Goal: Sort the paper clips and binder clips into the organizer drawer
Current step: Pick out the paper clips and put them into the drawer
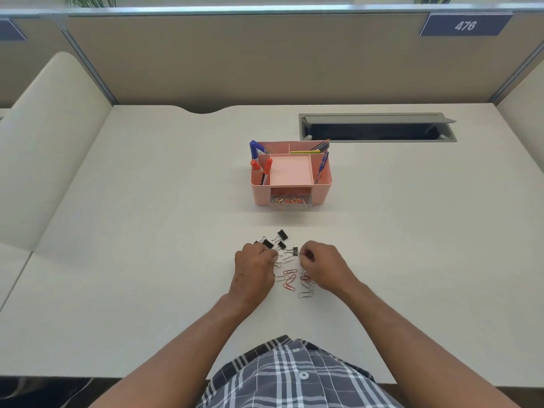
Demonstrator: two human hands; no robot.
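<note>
A person in a plaid shirt leans over a white table, both hands lowered onto a loose scatter of clips near its front edge. The left hand rests knuckles-up with its fingers curled down into the pile; its grip is closed over the clips, though what, if anything, it holds cannot be told from this angle. The right hand pinches the wire handle of a small black binder clip between thumb and fingertips. More black binder clips lie just beyond the left hand's knuckles, while red and silver paper clips are spread between the two hands and toward the person.

Farther back, well apart from the pile, stands a pink desk organizer whose side compartments hold markers and pencils; its square middle tray is bare. At its base a clear drawer sits pulled slightly forward and already holds a heap of red and silver paper clips. Behind the organizer, a grey cable hatch stands open in the tabletop, and a partition panel carries a blue tag reading 476.
</note>
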